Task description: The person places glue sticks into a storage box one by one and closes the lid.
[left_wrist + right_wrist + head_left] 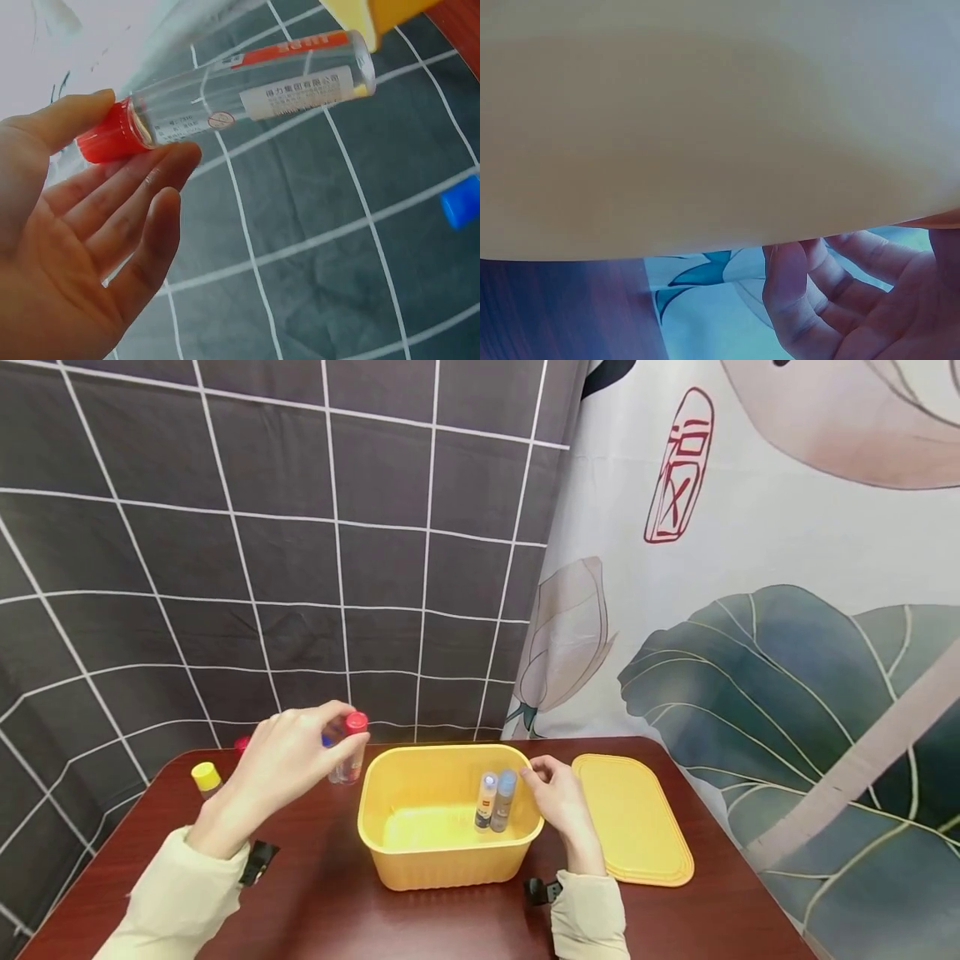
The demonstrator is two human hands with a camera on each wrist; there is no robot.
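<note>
Left of the yellow bin (453, 867), your left hand (281, 760) pinches a red-capped bottle (232, 96); your right hand (561, 795) pinches the bin's right rim.

Pale cream left sleeve (176, 893), matching right sleeve (589, 917), both wrinkled, black left wrist camera (259, 862), black right wrist camera (538, 892)

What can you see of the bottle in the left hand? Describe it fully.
The bottle is a slim, see-through cylinder, plastic by its look, with a red cap in place. It carries a white label with small print, a red strip with pale lettering and a round symbol. The left hand pinches it at the cap end. In the head view it is nearly upright, cap up, left of the yellow box. Whether its base touches the table is unclear.
</note>
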